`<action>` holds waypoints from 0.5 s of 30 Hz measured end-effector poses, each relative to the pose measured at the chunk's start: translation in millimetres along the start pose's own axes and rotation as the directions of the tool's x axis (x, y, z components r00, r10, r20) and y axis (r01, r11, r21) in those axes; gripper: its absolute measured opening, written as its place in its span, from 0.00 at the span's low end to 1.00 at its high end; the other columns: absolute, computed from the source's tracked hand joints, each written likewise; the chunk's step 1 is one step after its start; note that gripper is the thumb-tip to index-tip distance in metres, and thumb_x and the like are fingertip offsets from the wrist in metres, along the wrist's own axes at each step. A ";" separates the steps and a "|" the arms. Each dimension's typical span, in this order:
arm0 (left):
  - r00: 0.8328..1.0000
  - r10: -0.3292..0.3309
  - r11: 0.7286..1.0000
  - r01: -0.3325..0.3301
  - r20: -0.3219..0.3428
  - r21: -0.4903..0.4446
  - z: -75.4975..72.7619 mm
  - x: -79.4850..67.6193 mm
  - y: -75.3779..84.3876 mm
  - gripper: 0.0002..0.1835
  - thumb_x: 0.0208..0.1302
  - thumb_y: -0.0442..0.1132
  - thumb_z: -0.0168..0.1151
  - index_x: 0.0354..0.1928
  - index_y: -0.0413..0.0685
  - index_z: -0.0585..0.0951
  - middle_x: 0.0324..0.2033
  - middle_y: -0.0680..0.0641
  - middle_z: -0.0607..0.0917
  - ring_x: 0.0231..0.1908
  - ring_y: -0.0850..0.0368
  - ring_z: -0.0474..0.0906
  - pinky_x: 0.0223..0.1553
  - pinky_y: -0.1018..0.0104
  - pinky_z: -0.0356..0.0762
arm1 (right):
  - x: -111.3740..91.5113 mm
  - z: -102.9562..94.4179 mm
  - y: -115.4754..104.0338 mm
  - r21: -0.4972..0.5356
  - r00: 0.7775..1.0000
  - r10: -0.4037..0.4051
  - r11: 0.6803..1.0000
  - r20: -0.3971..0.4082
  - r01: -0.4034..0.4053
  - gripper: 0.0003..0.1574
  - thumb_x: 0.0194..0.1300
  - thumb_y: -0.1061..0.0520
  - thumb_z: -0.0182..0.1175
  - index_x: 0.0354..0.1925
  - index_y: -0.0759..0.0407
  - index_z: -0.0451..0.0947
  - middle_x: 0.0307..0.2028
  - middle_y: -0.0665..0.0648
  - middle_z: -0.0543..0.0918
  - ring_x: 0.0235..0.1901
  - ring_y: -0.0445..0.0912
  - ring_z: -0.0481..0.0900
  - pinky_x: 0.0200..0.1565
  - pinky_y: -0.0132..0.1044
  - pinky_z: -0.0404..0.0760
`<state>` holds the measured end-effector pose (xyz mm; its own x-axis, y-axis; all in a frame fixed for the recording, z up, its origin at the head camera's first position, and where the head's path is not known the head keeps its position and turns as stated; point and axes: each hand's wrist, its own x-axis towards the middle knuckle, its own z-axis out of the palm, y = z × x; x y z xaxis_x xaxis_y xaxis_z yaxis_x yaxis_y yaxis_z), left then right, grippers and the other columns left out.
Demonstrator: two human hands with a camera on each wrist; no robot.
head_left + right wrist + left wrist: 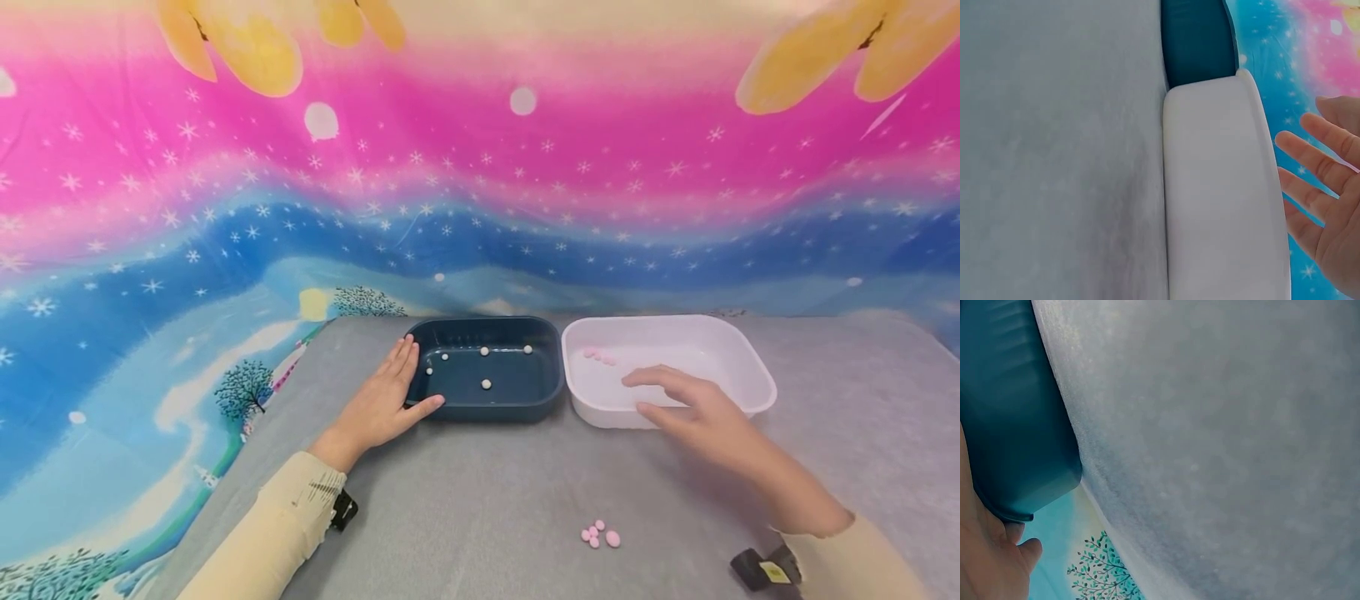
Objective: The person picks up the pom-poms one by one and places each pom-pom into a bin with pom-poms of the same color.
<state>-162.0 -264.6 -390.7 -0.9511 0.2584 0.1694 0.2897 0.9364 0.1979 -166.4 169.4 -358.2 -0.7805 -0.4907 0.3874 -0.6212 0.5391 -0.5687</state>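
Observation:
My left hand (382, 404) rests against the left end of a dark teal basin (495, 412), fingers along its rim and thumb at the near corner. Several small white balls (486, 384) lie scattered on that basin's floor. Over the near side of a white basin (675, 325) hovers my right hand (697, 408), holding nothing, its fingers apart and slightly bent. The right wrist view shows this hand (1329, 187) with spread fingers above the white rim. A few pink balls (598, 356) sit at the left inside the white basin.
More pink pieces (594, 534), one larger than the others, lie in a cluster on the grey cloth (480, 500) in front of the basins. The two basins stand side by side. Behind them hangs a colourful printed backdrop (480, 208).

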 end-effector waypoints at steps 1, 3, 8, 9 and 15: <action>1.000 0.000 1.000 0.000 0.000 -0.002 0.0 0.2 0.1 0.52 0.58 0.74 0.37 0.72 0.42 0.44 0.73 0.45 0.40 0.72 0.53 0.34 0.70 0.53 0.45 | -1.8 -1.4 1.0 -0.004 1.000 0.004 1.000 -0.006 -0.004 0.20 0.62 0.56 0.60 0.52 0.41 0.75 0.52 0.43 0.78 0.55 0.27 0.68 0.53 0.46 0.73; 1.000 0.002 1.000 -0.002 -0.003 -0.006 -0.1 0.3 0.3 0.52 0.58 0.74 0.37 0.72 0.42 0.44 0.73 0.45 0.40 0.72 0.52 0.34 0.70 0.53 0.45 | -5.6 -4.5 3.3 -0.011 1.000 0.009 1.000 -0.019 -0.009 0.21 0.62 0.57 0.60 0.53 0.41 0.75 0.52 0.43 0.78 0.56 0.26 0.67 0.55 0.35 0.71; 1.000 0.003 1.000 -0.003 -0.004 -0.012 -0.2 0.3 0.3 0.52 0.58 0.74 0.37 0.72 0.43 0.44 0.73 0.45 0.40 0.72 0.52 0.35 0.70 0.53 0.45 | -15.9 -14.5 13.2 0.002 0.999 0.044 0.999 -0.030 -0.044 0.23 0.62 0.58 0.61 0.54 0.42 0.75 0.53 0.44 0.78 0.56 0.25 0.67 0.51 0.14 0.59; 1.000 0.004 1.000 -0.004 -0.002 -0.011 -0.2 0.2 0.4 0.52 0.58 0.74 0.37 0.72 0.43 0.43 0.73 0.45 0.40 0.72 0.52 0.34 0.70 0.53 0.45 | -17.9 -16.8 15.0 0.007 0.998 0.054 0.999 -0.030 -0.054 0.23 0.62 0.58 0.60 0.55 0.43 0.75 0.53 0.45 0.78 0.55 0.25 0.67 0.51 0.14 0.59; 1.000 0.002 1.000 -0.002 -0.001 -0.008 0.2 -0.1 0.2 0.52 0.58 0.74 0.37 0.72 0.43 0.43 0.73 0.45 0.40 0.72 0.52 0.35 0.70 0.53 0.45 | -25.1 -27.2 26.6 0.016 0.995 0.081 0.997 -0.064 -0.080 0.24 0.60 0.60 0.62 0.55 0.47 0.75 0.55 0.41 0.75 0.58 0.23 0.62 0.50 0.10 0.57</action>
<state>-161.9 -264.4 -390.9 -0.9504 0.2602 0.1705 0.2926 0.9340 0.2051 -165.3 214.7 -363.3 -0.8310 -0.4011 0.3855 -0.5557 0.5657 -0.6093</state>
